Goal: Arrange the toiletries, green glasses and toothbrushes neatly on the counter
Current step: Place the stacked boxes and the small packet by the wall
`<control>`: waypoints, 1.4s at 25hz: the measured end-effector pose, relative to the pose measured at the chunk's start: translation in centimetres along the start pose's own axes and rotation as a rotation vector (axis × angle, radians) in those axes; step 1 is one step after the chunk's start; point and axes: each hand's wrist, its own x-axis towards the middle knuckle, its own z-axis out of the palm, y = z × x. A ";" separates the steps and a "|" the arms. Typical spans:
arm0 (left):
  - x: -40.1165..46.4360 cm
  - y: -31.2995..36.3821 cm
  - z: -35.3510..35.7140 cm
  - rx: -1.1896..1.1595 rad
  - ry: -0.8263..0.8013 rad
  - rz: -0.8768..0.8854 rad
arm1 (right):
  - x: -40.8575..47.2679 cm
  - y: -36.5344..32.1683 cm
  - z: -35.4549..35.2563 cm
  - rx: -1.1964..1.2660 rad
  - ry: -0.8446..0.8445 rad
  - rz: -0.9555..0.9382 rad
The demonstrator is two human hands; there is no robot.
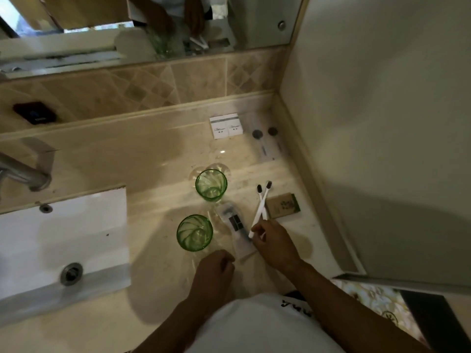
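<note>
Two green glasses stand upright on the beige counter, one farther back [211, 184] and one nearer [194, 232]. My right hand [274, 244] pinches the lower ends of two white toothbrushes [260, 208] with dark bristles; they cross in an X above the counter. Under them lies a clear packet [235, 225] with a dark label. My left hand [215, 270] hovers with curled fingers near the front of the counter, holding nothing that I can see. A brown box [283, 206] lies to the right of the toothbrushes.
Two white boxes [225, 128] sit side by side near the back wall. Two clear bottles with dark caps [265, 143] lie in the back right corner. The white sink [63, 240] and a metal tap [23, 174] are at the left. A mirror [142, 24] hangs above.
</note>
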 end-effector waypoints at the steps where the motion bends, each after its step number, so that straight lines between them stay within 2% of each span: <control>1: 0.4 0.7 0.2 0.013 -0.023 0.017 | 0.2 0.4 -0.4 -0.007 0.028 0.008; 3: 1.7 2.4 0.7 -0.009 -0.054 0.032 | 0.8 1.3 -1.6 -0.020 0.099 0.031; 5: 3.5 4.7 1.5 -0.132 -0.051 0.010 | 2.0 2.4 -2.8 -0.052 0.183 0.069; 9: 8.3 10.7 2.8 -0.696 -0.092 -0.359 | 3.4 4.3 -5.4 0.004 0.281 0.198; 10: 9.3 11.6 3.1 -0.745 -0.088 -0.404 | 3.5 4.6 -5.8 0.021 0.281 0.209; 15: 11.8 12.7 3.7 -0.676 -0.074 -0.446 | 4.6 6.0 -5.9 0.220 0.229 0.252; 19: 12.6 13.9 4.0 -0.597 -0.063 -0.496 | 6.2 5.8 -5.7 0.233 0.155 0.335; 24: 13.4 13.9 4.4 -0.450 -0.073 -0.536 | 7.7 6.1 -5.6 0.282 0.177 0.450; 27: 13.9 13.8 4.2 -0.440 -0.064 -0.572 | 7.8 6.2 -5.8 0.270 0.141 0.425; 29: 13.8 13.7 4.0 -0.489 -0.053 -0.579 | 7.8 5.9 -5.9 0.309 0.176 0.385; 35: 13.3 14.1 0.9 -0.462 0.069 -0.503 | 8.5 1.2 -7.5 0.676 0.292 0.331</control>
